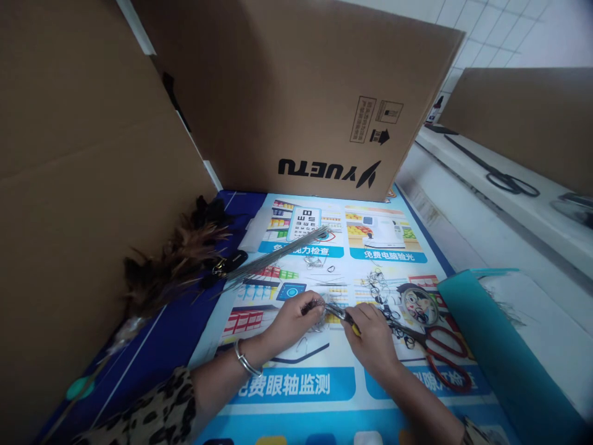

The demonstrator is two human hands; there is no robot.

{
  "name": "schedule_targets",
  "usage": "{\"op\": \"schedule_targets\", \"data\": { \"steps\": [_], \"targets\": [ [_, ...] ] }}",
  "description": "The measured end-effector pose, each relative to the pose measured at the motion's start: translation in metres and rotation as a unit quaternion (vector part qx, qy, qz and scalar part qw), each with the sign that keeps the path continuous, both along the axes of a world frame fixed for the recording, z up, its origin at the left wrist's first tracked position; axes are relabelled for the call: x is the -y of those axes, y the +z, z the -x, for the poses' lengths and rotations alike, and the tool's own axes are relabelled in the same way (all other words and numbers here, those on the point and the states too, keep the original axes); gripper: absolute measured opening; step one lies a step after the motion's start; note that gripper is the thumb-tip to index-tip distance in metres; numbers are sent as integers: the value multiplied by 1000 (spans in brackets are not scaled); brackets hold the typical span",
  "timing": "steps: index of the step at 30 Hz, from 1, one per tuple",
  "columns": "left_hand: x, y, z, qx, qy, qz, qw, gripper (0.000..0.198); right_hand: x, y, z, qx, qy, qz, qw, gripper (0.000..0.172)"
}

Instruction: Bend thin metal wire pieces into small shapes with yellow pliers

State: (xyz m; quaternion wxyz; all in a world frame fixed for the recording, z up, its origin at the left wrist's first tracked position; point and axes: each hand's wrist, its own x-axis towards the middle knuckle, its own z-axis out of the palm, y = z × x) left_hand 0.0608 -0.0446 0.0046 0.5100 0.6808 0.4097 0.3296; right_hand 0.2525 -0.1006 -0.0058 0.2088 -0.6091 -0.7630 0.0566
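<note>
Near the middle of the printed mat, my left hand (293,321) pinches a small tangle of thin wire (319,306) between thumb and fingers. My right hand (370,337) is closed around pliers (341,313) with yellow on the handle, and their metal jaws point left and meet the wire at my left fingertips. A bundle of long thin wires (287,248) lies slantwise beyond my left hand. Small dark wire loops (377,287) are scattered beyond my right hand. Red-handled scissors (445,349) rest to the right, beside a round clear container (419,306).
Brown feathers (173,250) lie along the left side on blue cloth (167,352). Tall cardboard panels (296,93) stand at the back and left. A teal-sided box (500,352) sits at the right, and black scissors (504,179) lie on a white ledge (486,154).
</note>
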Motion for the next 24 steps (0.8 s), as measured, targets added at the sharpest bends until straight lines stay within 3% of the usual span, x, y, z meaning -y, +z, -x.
{"op": "schedule_targets", "data": {
  "steps": [11,24],
  "targets": [
    [-1,0,2,-3,-23,-4,1000,16,-1,0,0,-2,8,-20,1000,17],
    [-1,3,2,13,-46,22,999,18,-1,0,0,-13,9,11,1000,17]
  ]
}}
